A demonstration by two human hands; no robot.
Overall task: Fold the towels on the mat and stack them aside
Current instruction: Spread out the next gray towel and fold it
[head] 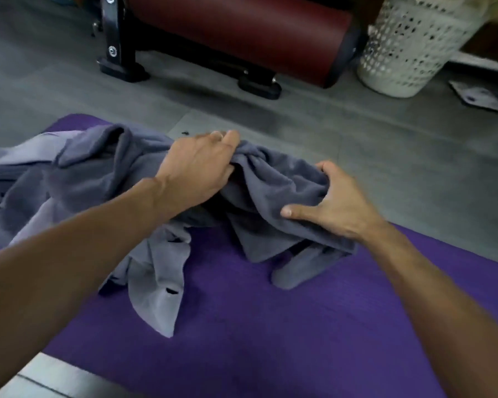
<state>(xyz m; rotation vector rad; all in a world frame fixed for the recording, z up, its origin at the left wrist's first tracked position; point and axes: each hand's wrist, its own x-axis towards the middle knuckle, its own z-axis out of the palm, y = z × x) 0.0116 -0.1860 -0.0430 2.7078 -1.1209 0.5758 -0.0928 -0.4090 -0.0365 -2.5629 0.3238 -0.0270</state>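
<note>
Gripping one bunched grey towel (273,191) from both ends, two hands work near the far edge of a purple mat (256,334). The left hand (197,170) clutches the towel's far, gathered end; the right hand (332,202) holds its nearer right side, thumb pressed on top. The towel's length runs roughly left to right between them, its lower flap sagging onto the mat. More crumpled grey towels (78,179) lie just beside it, toward the mat's far left corner (the left hand is nearer to these). Nothing looks folded yet.
</note>
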